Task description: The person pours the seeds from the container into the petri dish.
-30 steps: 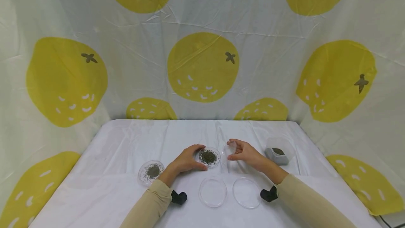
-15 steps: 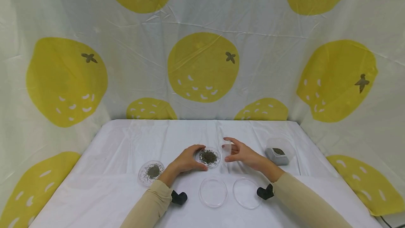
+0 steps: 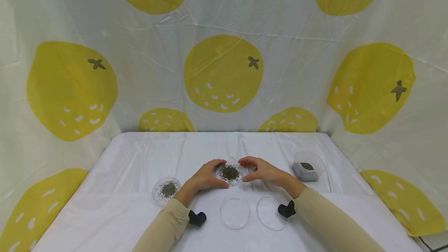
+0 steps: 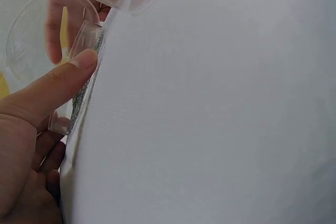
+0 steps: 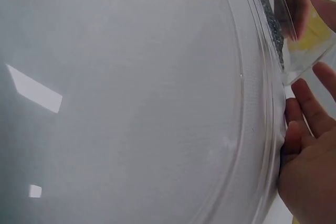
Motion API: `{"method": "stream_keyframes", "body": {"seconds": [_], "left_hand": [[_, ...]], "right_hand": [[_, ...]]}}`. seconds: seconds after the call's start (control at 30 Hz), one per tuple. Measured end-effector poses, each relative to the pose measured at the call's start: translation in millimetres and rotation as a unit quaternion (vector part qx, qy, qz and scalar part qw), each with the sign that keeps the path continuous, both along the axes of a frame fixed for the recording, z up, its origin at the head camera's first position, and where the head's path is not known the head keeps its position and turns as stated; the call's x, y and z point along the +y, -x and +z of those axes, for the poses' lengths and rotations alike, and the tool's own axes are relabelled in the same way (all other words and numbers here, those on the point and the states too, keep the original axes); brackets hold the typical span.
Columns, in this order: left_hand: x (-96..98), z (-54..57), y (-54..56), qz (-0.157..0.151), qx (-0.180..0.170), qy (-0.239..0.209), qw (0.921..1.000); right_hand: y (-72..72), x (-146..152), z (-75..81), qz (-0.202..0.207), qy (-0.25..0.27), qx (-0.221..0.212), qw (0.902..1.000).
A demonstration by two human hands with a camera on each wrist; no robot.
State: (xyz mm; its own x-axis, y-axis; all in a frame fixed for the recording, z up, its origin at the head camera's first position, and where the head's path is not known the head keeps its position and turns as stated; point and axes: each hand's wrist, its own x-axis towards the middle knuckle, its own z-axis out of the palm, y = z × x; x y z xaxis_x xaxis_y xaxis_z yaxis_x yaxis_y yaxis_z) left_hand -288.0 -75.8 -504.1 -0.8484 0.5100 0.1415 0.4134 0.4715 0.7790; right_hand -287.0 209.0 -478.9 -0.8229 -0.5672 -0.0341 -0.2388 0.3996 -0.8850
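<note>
A clear petri dish (image 3: 230, 173) with dark, crumbly bits heaped in it lies flat on the white cloth. My left hand (image 3: 204, 175) grips its left side, the thumb (image 4: 84, 60) pressed on the near wall in the left wrist view. From the other side my right hand (image 3: 260, 171) pinches a clear round lid (image 4: 26, 30), which tilts up over the dish. In the head view the lid is hard to make out. Right-hand fingertips also show past the dish in the right wrist view.
Another filled petri dish (image 3: 167, 190) sits left of my left forearm. Two clear round dish parts (image 3: 235, 228) lie near me, one partly behind the right wrist's black mount (image 3: 287, 209). A translucent tub (image 3: 306, 172) holding dark material stands at the right.
My right hand has moved left with the clear lid, from apart from the dish to right at its edge. The left hand has stayed on the dish.
</note>
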Motion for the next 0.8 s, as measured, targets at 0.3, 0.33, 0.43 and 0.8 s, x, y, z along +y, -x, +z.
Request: {"method": "stream_keyframes", "body": {"seconds": [0.3, 0.33, 0.43, 0.8], "left_hand": [[-0.3, 0.0, 0.5, 0.003, -0.006, 0.004, 1.0000], [-0.2, 0.5, 0.3, 0.003, -0.006, 0.004, 1.0000], [-0.2, 1.7, -0.2, 0.003, -0.006, 0.005, 1.0000], [0.7, 1.2, -0.4, 0.006, -0.002, 0.013, 0.9999]], "right_hand": [[-1.4, -3, -2.9, -0.009, -0.007, 0.000, 0.9999], [-1.8, -3, -2.5, -0.011, -0.009, 0.002, 0.9999], [-2.8, -4, -1.8, -0.017, -0.013, 0.011, 0.9997], [-0.8, -12, -3.1, -0.012, -0.046, 0.052, 0.9975]]}}
